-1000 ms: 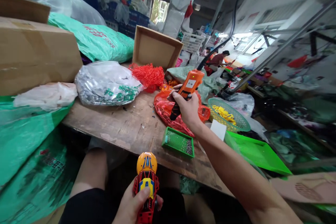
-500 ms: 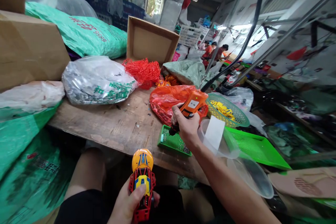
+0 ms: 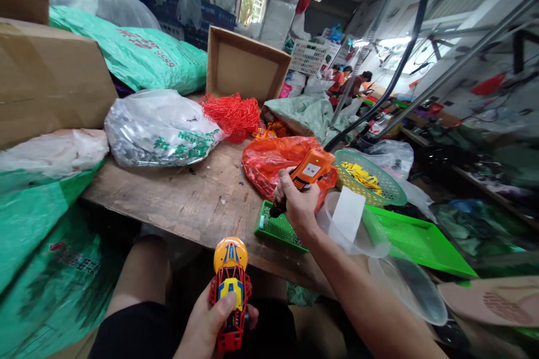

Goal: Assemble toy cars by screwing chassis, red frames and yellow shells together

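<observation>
The left hand point(image 3: 206, 328) is low in the view, over the person's lap, its fingers point(image 3: 252, 314) clenched around a red and yellow toy vehicle point(image 3: 230, 291), with the thumb lying across the toy's front. The toy stands upright in the grip, just off the near edge of the wooden surface point(image 3: 168, 202).

The right hand point(image 3: 298, 202) is raised over the surface, its fingers point(image 3: 286, 188) grasping the black grip of an orange handheld barcode scanner point(image 3: 310, 171). A black cable point(image 3: 391, 73) runs up and away from the scanner. Just below the right hand lies a green perforated tray point(image 3: 275, 229) holding small dark parts, and a red plastic bag point(image 3: 269, 162) sits just behind the hand. Beside the hand are a clear plastic tub point(image 3: 357, 235) with a white paper slip point(image 3: 347, 219) standing in it and a green-and-yellow round basket point(image 3: 370, 182) of yellow pieces.

Further along the surface are a clear bag of grey parts point(image 3: 160, 129), a tangle of red netting point(image 3: 231, 116) and an open cardboard box point(image 3: 244, 64). A bright green tray point(image 3: 421, 241) lies to the right. Two co-workers point(image 3: 349, 81) sit well apart in the background.
</observation>
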Motion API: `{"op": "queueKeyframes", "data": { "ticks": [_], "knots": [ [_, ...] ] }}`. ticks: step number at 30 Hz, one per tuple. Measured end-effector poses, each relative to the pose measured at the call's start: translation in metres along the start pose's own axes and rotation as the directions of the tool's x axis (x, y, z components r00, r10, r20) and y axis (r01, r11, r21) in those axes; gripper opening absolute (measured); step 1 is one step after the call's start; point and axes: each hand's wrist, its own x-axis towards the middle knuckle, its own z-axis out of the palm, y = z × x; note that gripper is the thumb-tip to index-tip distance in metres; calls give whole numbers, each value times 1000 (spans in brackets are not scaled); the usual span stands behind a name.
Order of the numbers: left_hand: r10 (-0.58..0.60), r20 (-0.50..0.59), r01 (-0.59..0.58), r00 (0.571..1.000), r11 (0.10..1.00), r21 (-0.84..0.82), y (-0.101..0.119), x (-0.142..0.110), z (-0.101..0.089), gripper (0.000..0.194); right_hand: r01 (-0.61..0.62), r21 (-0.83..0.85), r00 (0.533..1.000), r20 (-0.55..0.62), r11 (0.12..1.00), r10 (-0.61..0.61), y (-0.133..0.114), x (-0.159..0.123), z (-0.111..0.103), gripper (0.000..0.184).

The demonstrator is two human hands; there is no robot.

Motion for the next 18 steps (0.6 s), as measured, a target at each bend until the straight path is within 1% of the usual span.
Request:
{"op": "queueKeyframes", "data": {
  "ticks": [4,11,18],
  "knots": [
    [9,-2,-9,1000,1000,1,-1,1,0,49,1,1,1000,7,1000,-1,2,-2,0,39],
    [-15,-32,15,999,1000,-21,1,0,2,52,18,13,1000,1,1000,-18,6,-2,-1,37],
    [-11,-29,10,1000,1000,-14,2,-2,3,53,32,25,999,6,999,-32,5,-3,0,33]
  ]
}}
